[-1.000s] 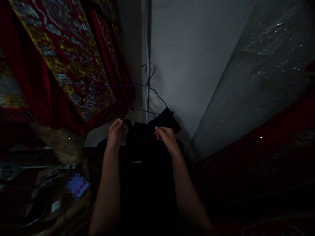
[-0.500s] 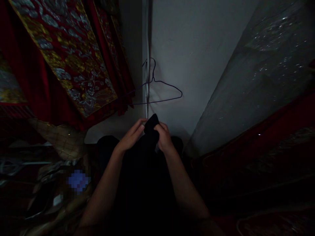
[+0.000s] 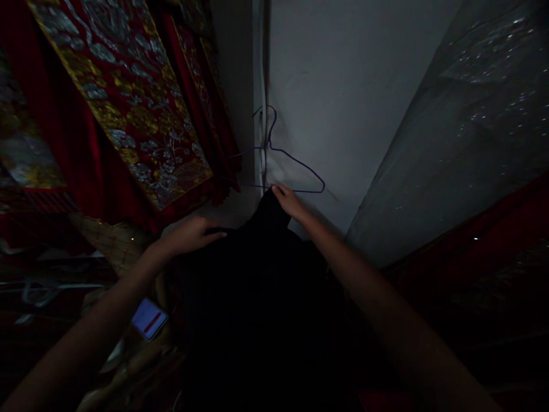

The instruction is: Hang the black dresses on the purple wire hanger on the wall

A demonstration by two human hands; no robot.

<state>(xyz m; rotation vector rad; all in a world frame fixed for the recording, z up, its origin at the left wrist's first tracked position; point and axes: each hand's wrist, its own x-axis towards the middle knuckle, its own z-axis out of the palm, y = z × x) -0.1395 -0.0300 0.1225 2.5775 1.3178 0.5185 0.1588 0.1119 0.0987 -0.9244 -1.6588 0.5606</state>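
At the upper left of the frame hangs a red embroidered cloth; at the lower left lies a lit phone. Right of them my left hand rests at the upper left edge of the black cloth, digits stretched out with a narrow gap between; I cannot tell whether they have hold of any fabric. The black cloth fills the centre, too dark for me to see where it ends below. At its top, my right hand has thumb and fingertips closed on a raised corner. Just above, a bare wire hanger hangs before the wall. Farther right is a sheer, glittering sheet.

I judge that I am spreading the cloth by its upper edge; the next move calls for a firm right pinch and a surer hold with my left.

Half a second ago my hands were close together around a bunched fold; now they are apart, the left farther left, the right higher and nearer the hanger.
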